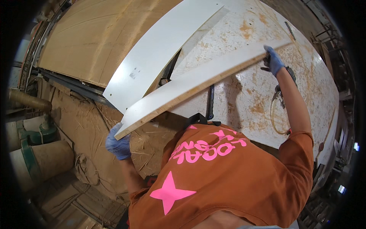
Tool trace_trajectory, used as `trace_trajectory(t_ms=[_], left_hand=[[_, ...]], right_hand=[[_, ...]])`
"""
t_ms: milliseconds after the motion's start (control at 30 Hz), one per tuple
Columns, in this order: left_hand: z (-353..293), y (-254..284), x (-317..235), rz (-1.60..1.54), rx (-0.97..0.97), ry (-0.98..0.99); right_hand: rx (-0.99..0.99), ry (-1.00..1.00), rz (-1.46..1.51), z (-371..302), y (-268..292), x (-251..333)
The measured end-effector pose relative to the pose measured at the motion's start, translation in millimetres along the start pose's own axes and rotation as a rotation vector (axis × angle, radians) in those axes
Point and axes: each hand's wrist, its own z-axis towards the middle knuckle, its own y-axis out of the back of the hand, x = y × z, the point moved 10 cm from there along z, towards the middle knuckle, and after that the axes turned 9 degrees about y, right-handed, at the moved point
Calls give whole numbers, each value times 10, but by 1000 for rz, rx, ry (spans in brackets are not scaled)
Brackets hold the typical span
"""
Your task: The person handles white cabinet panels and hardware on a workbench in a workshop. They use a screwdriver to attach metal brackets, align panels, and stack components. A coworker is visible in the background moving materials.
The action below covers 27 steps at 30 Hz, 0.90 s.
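A long white board [206, 77] with a raw, light-brown edge slants across in front of me, from lower left to upper right. At its near left end, my left hand [118, 144], in a blue glove, is closed on the corner. My right hand [273, 61], also gloved in blue, grips the edge near the far right end, its fingers partly hidden by the board. Beyond the board lies a second white panel [162, 47], with small holes near its ends. Part of that panel is covered by the board I hold.
Under the boards is a white worktable [249, 108] with brown stains. A dark metal bar [210, 102] lies by its front edge. A tool with a yellowish hose [273, 112] rests at right. Large brown sheets [95, 36] stand far left; pipe-like drums [47, 160] are lower left.
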Motion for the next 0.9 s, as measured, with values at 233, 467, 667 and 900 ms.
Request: trace_trajectory(t_ms=[233,467,667,900], left_hand=[[579,-338,634,-306,123,426],[368,-1128,1687,-404,223,780],[-67,-1402,2380,-363,197,992],[-163,-1368,2265,-252,268,991]], right_hand=[[251,392,146,-192,-1120,637],[486,165,34,-815,-1394,-989],[268,-137,-20,-879,-1191,-2034],[211,-89,77,-1079,-1219,-2170]])
